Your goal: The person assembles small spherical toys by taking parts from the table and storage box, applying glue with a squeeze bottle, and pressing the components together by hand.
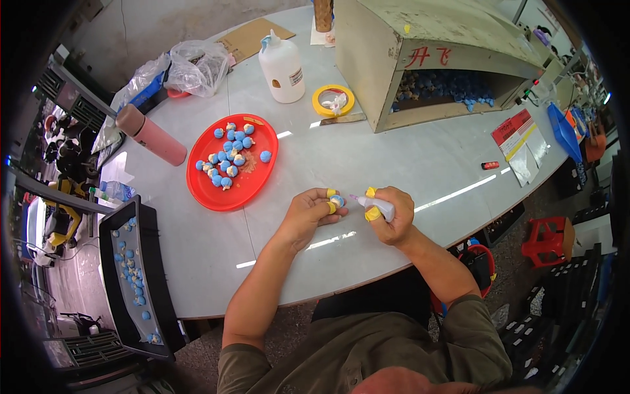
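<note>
Between thumb and fingers, my left hand [308, 213] pinches a small blue and white ball-shaped piece [337, 201]. Yellow tape wraps some fingertips of both hands. My right hand [396, 213] is closed round a small translucent squeeze bottle [384, 209], its pinkish nozzle pointing left at the piece. A narrow gap seems to separate nozzle and piece. Farther left, a round red plate [220, 197] carries several similar blue and cream pieces [228, 157].
A black tray [167, 315] with more blue pieces lies along the left edge. Behind stand a pink flask [154, 136], a white plastic bottle [282, 69], a yellow tape roll [319, 108] and an open-fronted box [367, 72] of blue parts. A red marker-like item [490, 165] lies at right.
</note>
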The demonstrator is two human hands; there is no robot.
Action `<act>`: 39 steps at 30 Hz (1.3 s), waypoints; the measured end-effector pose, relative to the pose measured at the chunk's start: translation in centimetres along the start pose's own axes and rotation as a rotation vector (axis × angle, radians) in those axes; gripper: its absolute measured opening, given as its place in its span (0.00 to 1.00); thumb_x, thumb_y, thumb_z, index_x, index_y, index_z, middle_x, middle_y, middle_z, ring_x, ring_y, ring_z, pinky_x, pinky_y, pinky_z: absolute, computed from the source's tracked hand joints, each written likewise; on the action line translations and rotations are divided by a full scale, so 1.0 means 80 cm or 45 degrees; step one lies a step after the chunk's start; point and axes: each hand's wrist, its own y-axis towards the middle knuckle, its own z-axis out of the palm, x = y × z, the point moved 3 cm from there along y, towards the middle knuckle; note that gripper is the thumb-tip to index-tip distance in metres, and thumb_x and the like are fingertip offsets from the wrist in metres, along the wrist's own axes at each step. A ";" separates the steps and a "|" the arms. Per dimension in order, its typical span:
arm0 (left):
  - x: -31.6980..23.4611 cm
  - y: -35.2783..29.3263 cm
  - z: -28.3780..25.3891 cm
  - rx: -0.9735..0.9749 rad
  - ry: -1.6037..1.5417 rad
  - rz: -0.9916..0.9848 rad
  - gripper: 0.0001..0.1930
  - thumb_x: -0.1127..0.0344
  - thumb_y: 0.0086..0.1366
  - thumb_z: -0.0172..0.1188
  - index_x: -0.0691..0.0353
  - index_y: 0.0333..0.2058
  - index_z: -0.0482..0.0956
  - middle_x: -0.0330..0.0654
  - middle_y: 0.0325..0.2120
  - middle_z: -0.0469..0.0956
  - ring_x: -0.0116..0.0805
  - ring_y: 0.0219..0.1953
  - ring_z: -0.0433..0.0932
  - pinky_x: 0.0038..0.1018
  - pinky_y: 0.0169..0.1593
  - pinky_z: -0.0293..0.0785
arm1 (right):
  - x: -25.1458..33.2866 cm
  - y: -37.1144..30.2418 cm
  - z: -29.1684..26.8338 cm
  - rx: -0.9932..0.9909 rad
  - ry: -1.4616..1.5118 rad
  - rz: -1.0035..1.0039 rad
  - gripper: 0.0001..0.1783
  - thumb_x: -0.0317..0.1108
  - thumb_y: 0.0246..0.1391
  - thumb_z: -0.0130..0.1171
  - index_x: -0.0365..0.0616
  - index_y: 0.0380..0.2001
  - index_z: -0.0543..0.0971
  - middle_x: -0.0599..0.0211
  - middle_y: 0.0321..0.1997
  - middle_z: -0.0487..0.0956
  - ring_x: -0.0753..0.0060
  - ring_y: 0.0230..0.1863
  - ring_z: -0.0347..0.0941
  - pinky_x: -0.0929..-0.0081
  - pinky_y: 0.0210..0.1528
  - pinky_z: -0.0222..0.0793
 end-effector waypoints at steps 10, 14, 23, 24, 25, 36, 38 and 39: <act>-0.006 -0.002 0.004 -0.015 -0.155 0.008 0.15 0.74 0.64 0.53 0.69 0.49 0.68 0.48 0.43 0.77 0.36 0.44 0.80 0.23 0.45 0.77 | -0.005 -0.005 -0.002 -0.050 0.063 0.140 0.12 0.27 0.42 0.62 0.36 0.32 0.74 0.60 0.25 0.78 0.65 0.19 0.71 0.71 0.24 0.67; -0.003 -0.004 0.005 0.032 -0.101 0.037 0.16 0.76 0.63 0.54 0.69 0.49 0.69 0.49 0.43 0.77 0.36 0.44 0.80 0.23 0.45 0.78 | -0.001 0.000 0.005 0.068 -0.035 0.006 0.12 0.28 0.42 0.62 0.37 0.32 0.75 0.60 0.24 0.79 0.64 0.18 0.70 0.71 0.23 0.66; -0.005 -0.003 0.008 0.070 -0.048 0.029 0.16 0.77 0.62 0.55 0.70 0.49 0.69 0.48 0.42 0.77 0.35 0.44 0.80 0.21 0.45 0.78 | -0.003 0.001 0.011 0.149 -0.024 0.048 0.11 0.29 0.42 0.63 0.39 0.31 0.76 0.61 0.25 0.79 0.62 0.17 0.69 0.70 0.23 0.65; -0.004 -0.004 0.008 0.073 -0.045 0.029 0.16 0.77 0.62 0.55 0.70 0.49 0.69 0.48 0.42 0.77 0.35 0.43 0.81 0.21 0.44 0.78 | -0.002 0.001 0.012 0.163 -0.036 0.055 0.11 0.29 0.41 0.63 0.39 0.31 0.76 0.60 0.25 0.80 0.62 0.17 0.69 0.70 0.23 0.65; -0.004 -0.003 0.007 0.071 -0.047 0.029 0.16 0.77 0.62 0.55 0.70 0.49 0.69 0.48 0.42 0.77 0.35 0.43 0.81 0.21 0.44 0.78 | -0.002 0.001 0.013 0.165 -0.035 0.056 0.11 0.29 0.41 0.63 0.39 0.31 0.76 0.60 0.25 0.80 0.62 0.17 0.69 0.70 0.23 0.65; 0.003 -0.003 0.014 0.111 0.206 0.029 0.17 0.75 0.63 0.58 0.76 0.49 0.70 0.49 0.41 0.78 0.34 0.41 0.81 0.20 0.40 0.78 | -0.008 -0.003 0.013 0.229 0.091 0.234 0.09 0.27 0.43 0.61 0.39 0.31 0.76 0.60 0.25 0.80 0.60 0.21 0.74 0.70 0.25 0.69; 0.002 -0.002 0.015 0.106 0.212 0.027 0.17 0.75 0.63 0.58 0.76 0.49 0.70 0.48 0.40 0.78 0.34 0.41 0.81 0.20 0.40 0.78 | -0.008 0.000 0.014 0.221 0.089 0.194 0.09 0.27 0.43 0.61 0.38 0.31 0.76 0.59 0.25 0.80 0.62 0.20 0.74 0.71 0.25 0.69; 0.001 -0.003 0.015 0.098 0.220 0.030 0.16 0.76 0.63 0.58 0.76 0.49 0.70 0.48 0.39 0.78 0.34 0.40 0.81 0.21 0.40 0.78 | -0.006 0.000 0.014 0.212 0.089 0.149 0.09 0.27 0.44 0.60 0.38 0.31 0.76 0.59 0.25 0.79 0.63 0.20 0.74 0.73 0.25 0.69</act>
